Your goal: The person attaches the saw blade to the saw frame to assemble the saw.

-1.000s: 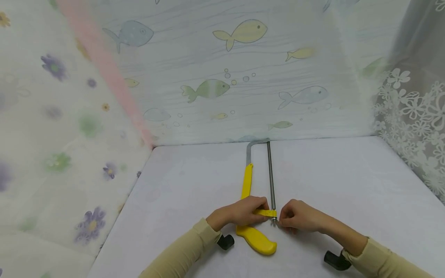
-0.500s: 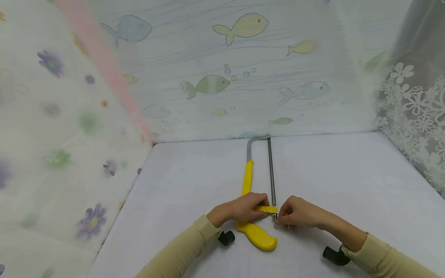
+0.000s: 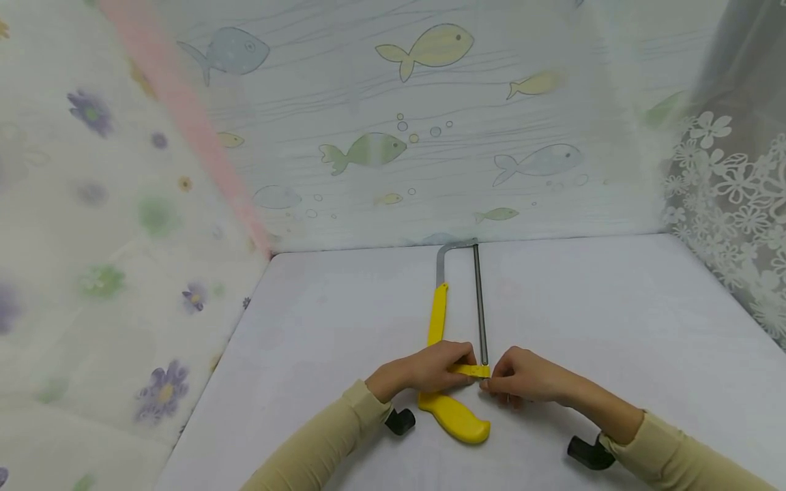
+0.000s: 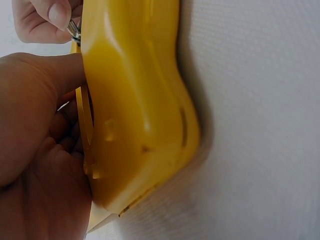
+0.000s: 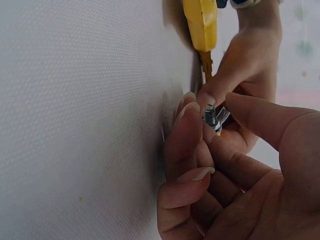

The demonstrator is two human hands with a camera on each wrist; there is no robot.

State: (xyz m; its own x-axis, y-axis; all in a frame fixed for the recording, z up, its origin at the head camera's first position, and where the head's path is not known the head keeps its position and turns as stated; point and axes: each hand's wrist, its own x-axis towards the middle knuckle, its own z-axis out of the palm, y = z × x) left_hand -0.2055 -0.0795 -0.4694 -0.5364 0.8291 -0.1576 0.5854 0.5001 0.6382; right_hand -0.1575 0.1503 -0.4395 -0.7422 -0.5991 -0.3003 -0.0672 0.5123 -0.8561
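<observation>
A hacksaw with a yellow handle [image 3: 457, 419] lies flat on the white surface, its grey blade [image 3: 479, 307] running away from me on the right side of the frame. My left hand [image 3: 432, 372] grips the short yellow arm [image 3: 471, 370] at the blade's near end. In the left wrist view the handle partly hides those fingers. My right hand [image 3: 531, 378] is just right of that arm. Thumb and forefinger of it pinch a metal wing nut [image 5: 225, 116] on a threaded bolt [image 5: 210, 115], seen in the right wrist view. The head view hides the nut behind the fingers.
The white tabletop [image 3: 344, 307] reaches back to a fish-patterned curtain [image 3: 374, 204], which the saw's far end nearly meets. A floral sheet [image 3: 153, 307] bounds the left, a lace curtain [image 3: 731, 184] the right. Black camera mounts [image 3: 400, 421] sit at both wrists.
The right fingers have moved slightly left and closed over the wing nut, which showed beside them before. The left hand keeps its hold; the view tilted slightly early on.
</observation>
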